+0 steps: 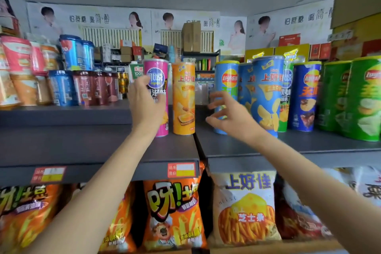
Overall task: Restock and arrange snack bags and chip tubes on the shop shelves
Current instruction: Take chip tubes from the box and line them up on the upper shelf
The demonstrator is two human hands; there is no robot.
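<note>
Pink cardboard chip tube (158, 88), upright on the dark grey upper shelf (82, 146) just beside the orange chip tube (184, 99), sits in our left hand (145, 105), whose grip wraps round its middle. Our right hand (228, 115) hovers with fingers spread, holding nothing, near the light blue chip tube (225, 80). We judge a careless nudge could topple the orange neighbour, or the right hand could clip the blue tubes.

A shop, seemingly: price labels (181, 170) front shelves (82, 150) of chip tubes (183, 97).
</note>
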